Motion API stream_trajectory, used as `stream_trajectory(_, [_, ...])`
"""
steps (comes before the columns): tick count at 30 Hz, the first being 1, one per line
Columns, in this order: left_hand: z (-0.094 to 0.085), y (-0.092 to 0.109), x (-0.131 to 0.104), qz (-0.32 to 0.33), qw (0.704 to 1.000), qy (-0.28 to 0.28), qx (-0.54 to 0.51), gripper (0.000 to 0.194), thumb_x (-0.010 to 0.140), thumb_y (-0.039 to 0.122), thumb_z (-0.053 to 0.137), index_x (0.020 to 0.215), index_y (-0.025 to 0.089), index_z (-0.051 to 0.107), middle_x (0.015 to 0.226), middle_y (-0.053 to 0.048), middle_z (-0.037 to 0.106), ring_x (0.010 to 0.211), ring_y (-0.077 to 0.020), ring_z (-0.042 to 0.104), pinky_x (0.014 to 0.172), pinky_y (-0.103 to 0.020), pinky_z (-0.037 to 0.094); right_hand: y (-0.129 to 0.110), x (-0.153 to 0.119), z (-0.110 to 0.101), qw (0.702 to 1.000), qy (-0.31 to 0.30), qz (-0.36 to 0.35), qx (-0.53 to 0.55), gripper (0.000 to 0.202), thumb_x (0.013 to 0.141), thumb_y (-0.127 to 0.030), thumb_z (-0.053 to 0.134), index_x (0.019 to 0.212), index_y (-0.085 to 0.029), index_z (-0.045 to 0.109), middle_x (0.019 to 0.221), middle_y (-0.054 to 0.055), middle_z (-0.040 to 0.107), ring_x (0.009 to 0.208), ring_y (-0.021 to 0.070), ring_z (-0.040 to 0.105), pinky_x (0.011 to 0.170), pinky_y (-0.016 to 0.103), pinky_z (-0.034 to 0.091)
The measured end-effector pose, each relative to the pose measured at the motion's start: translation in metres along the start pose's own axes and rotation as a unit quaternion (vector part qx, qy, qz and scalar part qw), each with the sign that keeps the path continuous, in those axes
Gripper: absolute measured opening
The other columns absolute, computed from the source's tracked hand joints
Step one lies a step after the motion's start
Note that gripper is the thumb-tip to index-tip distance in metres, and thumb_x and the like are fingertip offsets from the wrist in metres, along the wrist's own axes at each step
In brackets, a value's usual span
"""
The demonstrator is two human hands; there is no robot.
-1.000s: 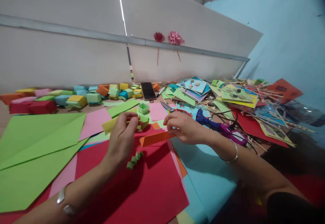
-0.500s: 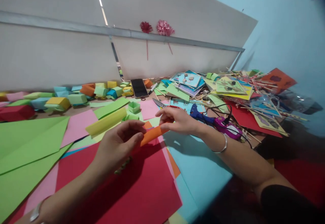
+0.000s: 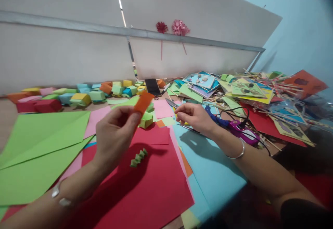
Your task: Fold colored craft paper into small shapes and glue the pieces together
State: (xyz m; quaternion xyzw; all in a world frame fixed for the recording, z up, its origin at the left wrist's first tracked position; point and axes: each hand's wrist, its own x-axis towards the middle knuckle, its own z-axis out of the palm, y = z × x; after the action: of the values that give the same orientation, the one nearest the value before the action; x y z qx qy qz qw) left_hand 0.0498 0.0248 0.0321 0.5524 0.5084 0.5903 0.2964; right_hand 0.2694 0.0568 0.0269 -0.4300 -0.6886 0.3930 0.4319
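Note:
My left hand [image 3: 116, 135] pinches an orange paper strip [image 3: 144, 102] between thumb and fingers, raised over the red sheet [image 3: 156, 173]. To its right, my right hand [image 3: 194, 116] hovers beside the scissors [image 3: 171, 103], fingers curled. Whether its fingertips touch the scissors' handle, or hold anything, is hard to make out. A small folded green paper piece [image 3: 138, 158] lies on the red sheet. Just beyond the orange strip sits a green folded box [image 3: 146, 120].
Folded paper boxes [image 3: 80, 99] line the back left, beside a phone [image 3: 153, 87]. Green sheets [image 3: 47, 128] lie at left. A blue glue gun [image 3: 217, 118], purple device [image 3: 243, 132] and piled cards [image 3: 247, 90] occupy the right.
My right hand has let go of the orange strip and moved right, near the scissors. My left hand now holds the strip alone, tilted up. The view has shifted left.

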Motion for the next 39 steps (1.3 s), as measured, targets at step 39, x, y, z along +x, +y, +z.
stream_trajectory(39, [0.017, 0.001, -0.043, -0.330, 0.864, -0.291, -0.244, 0.038, 0.071, 0.049, 0.077, 0.065, 0.017, 0.058, 0.059, 0.000, 0.063, 0.051, -0.0112, 0.054, 0.052, -0.025, 0.048, 0.009, 0.026, -0.011, 0.769, -0.100, 0.113, -0.622, 0.028, 0.089, -0.011, 0.050, 0.115, -0.009, 0.061, 0.105, 0.019, 0.070, 0.099, 0.0292, 0.067, 0.076, 0.032, 0.049])
